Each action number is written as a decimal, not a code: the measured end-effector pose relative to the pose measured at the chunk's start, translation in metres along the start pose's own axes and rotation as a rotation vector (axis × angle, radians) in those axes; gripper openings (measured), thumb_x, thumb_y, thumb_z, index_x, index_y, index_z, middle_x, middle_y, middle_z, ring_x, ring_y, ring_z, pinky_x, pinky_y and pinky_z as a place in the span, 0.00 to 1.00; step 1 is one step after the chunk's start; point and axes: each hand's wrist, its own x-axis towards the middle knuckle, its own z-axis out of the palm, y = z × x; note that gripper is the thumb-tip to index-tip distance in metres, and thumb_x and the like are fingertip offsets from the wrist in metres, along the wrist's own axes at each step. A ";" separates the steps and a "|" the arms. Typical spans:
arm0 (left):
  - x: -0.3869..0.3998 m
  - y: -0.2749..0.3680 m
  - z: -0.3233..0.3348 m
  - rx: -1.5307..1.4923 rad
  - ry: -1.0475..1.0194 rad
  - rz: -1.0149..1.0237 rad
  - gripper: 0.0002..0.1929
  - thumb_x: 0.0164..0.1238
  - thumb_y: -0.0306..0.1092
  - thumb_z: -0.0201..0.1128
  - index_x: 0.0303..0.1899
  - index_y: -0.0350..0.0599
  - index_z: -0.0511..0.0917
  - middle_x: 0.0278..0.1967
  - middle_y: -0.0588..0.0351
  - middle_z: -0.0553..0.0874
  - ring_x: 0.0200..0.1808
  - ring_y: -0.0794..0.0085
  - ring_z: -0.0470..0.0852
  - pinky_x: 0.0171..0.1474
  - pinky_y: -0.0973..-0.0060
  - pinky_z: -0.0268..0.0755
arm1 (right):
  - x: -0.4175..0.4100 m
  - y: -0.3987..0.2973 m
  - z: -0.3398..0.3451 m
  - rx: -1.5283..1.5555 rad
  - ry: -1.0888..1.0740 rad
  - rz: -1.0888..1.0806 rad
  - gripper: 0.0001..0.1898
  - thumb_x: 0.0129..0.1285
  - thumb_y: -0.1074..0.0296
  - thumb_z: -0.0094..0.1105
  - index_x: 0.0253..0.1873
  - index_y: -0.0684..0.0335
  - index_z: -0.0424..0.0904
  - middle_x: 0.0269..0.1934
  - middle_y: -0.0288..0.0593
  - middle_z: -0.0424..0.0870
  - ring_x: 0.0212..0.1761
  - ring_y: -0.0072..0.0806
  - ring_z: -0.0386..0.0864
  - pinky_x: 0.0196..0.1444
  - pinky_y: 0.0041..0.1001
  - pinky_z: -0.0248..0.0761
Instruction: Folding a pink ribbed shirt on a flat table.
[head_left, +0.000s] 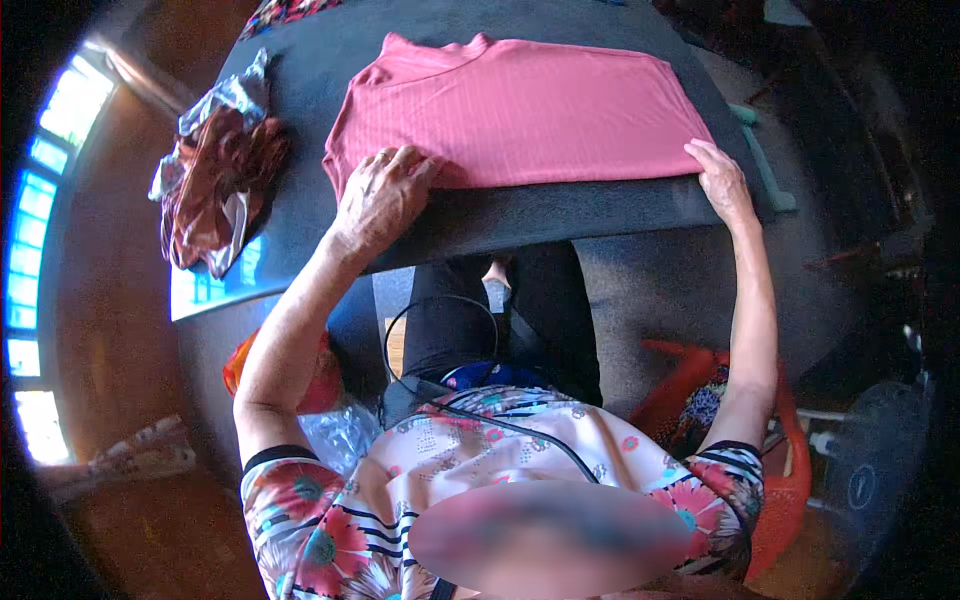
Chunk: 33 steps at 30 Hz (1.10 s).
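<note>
A pink ribbed high-necked top (525, 112) lies folded lengthwise and fairly flat on the dark table, its collar at the upper left. My left hand (388, 191) rests on its near left edge, fingers curled over the cloth; whether they pinch it is hidden. At the near right corner, my right hand (716, 169) holds the fabric between thumb and fingers.
Crumpled brown and silvery cloth (225, 172) lies at the left of the dark table (525, 217). A patterned cloth (289, 13) shows at the far edge. Below right stands a red plastic chair or basket (784, 480) with cloth in it; a thin black cable (525, 427) crosses my lap.
</note>
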 end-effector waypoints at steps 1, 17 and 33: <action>0.006 0.002 0.004 -0.002 0.007 0.027 0.15 0.60 0.33 0.58 0.50 0.50 0.77 0.43 0.51 0.80 0.45 0.56 0.81 0.46 0.62 0.76 | -0.002 0.007 -0.001 -0.025 0.023 -0.016 0.23 0.51 0.86 0.51 0.54 0.67 0.77 0.54 0.53 0.79 0.57 0.46 0.77 0.61 0.37 0.70; -0.003 -0.028 -0.029 -0.207 0.292 -0.318 0.08 0.60 0.27 0.61 0.42 0.44 0.80 0.37 0.49 0.82 0.41 0.51 0.82 0.44 0.64 0.75 | -0.012 0.036 -0.008 0.970 0.424 0.285 0.06 0.64 0.80 0.55 0.44 0.64 0.78 0.48 0.43 0.84 0.55 0.30 0.79 0.63 0.29 0.67; -0.013 -0.089 -0.204 0.054 0.155 -0.615 0.18 0.62 0.28 0.65 0.54 0.40 0.78 0.44 0.53 0.84 0.44 0.68 0.83 0.47 0.76 0.76 | 0.027 -0.013 -0.138 1.385 0.425 0.155 0.11 0.65 0.75 0.53 0.51 0.66 0.77 0.45 0.39 0.81 0.48 0.25 0.78 0.56 0.24 0.71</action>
